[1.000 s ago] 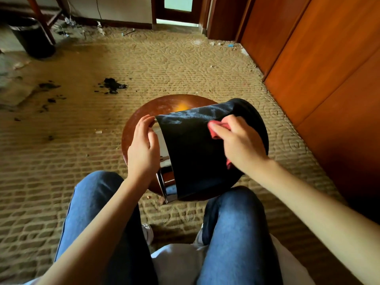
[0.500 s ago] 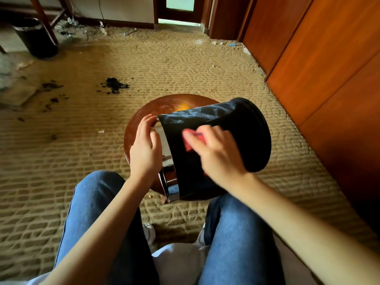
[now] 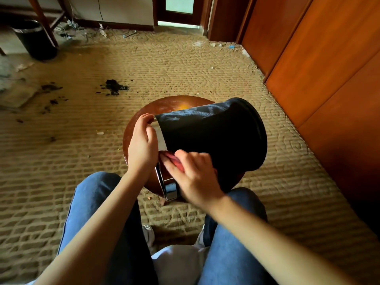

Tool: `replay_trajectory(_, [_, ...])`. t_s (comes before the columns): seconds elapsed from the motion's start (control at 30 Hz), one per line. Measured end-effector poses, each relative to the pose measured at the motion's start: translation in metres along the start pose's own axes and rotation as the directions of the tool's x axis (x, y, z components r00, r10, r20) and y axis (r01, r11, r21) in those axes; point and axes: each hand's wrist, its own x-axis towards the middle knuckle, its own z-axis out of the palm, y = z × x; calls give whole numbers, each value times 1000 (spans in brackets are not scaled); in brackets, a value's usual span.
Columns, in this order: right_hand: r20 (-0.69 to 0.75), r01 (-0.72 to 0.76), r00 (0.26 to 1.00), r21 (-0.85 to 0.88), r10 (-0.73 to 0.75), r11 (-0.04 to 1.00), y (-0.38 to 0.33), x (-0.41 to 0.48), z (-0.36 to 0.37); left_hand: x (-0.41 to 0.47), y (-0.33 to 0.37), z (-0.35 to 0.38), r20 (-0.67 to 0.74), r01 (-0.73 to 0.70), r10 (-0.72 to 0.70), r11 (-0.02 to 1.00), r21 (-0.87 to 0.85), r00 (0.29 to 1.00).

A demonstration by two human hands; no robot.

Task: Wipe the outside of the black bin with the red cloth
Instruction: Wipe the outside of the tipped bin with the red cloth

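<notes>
Black bin (image 3: 216, 136) sideways on bench (image 3: 164, 104), left hand (image 3: 143, 145) gripping its rim, right hand (image 3: 195, 175) clutching red cloth (image 3: 174, 159) against its side

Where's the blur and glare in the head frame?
Head view: motion blur smears the right hand and red cloth; the left hand gripping the black bin is sharper. Head view: a warm glare spot on the stool top, bright reflection on the chrome rim. Head view: wide-angle bends the wardrobe doors at right.
</notes>
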Motion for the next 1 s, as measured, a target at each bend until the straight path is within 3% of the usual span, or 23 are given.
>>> replay_trajectory(0.03, [-10,56,998,-38,-56,998,18,-1,-3,0,0,0,4,-3,3,1000,9,1000])
replay_trajectory(0.07, [-19,-6,1000,-62,5,998,39,-1,-11,0,-1,0,7,-3,3,1000,12,1000])
replay_trajectory(0.1, [-82,-132,989,-111,123,985,64,0,-18,1,0,0,10,1,-1,1000,8,1000])
replay_trajectory(0.17, [-173,-462,885,-207,433,862,110,-4,-33,2,0,1,11,15,-15,1000,-12,1000])
replay_trajectory(0.2, [-217,-540,840,-250,498,803,122,-5,-35,2,1,1,12,20,-20,1000,-22,1000])
replay_trajectory(0.27, [-264,-580,813,-271,520,769,131,-8,-34,3,2,2,9,29,-28,999,-37,1000])
replay_trajectory(0.33, [-248,-644,762,-184,599,743,106,2,-23,6,3,3,1,43,-43,998,-48,999])
replay_trajectory(0.4, [-186,-556,822,-56,538,829,56,3,-9,11,5,2,3,57,-57,998,-32,998])
replay_trajectory(0.47, [-58,-291,953,99,297,952,4,-8,1,16,6,1,1,69,-69,997,-14,998])
replay_trajectory(0.5, [8,-131,991,44,130,990,-15,-17,8,18,6,0,2,75,-75,997,-8,997])
replay_trajectory(0.57, [95,171,982,-51,-166,984,-9,-25,14,17,6,-1,16,67,-67,998,10,998])
replay_trajectory(0.6, [121,190,976,-65,-182,980,4,-22,12,16,5,-1,24,57,-58,998,19,998])
replay_trajectory(0.67, [107,13,994,-26,-10,1000,38,-8,-5,13,3,-1,27,45,-45,999,18,999])
replay_trajectory(0.7, [16,-111,993,-116,114,987,65,-2,-11,11,3,-1,26,44,-44,999,7,999])
replay_trajectory(0.73, [-46,-237,972,-196,232,952,91,4,-20,9,3,-1,25,45,-45,999,-6,999])
replay_trajectory(0.8, [-135,-525,851,-201,507,827,131,12,-37,3,3,1,30,44,-43,999,-23,999])
replay_trajectory(0.83, [-155,-575,818,-223,553,787,142,14,-37,0,3,1,29,41,-40,999,-31,999])
replay_trajectory(0.93, [-195,-561,827,-212,528,800,119,22,-24,-3,5,2,16,36,-35,997,-64,999])
replay_trajectory(1.0, [-175,-466,880,-144,441,873,74,29,-9,-3,5,2,13,39,-38,997,-64,999])
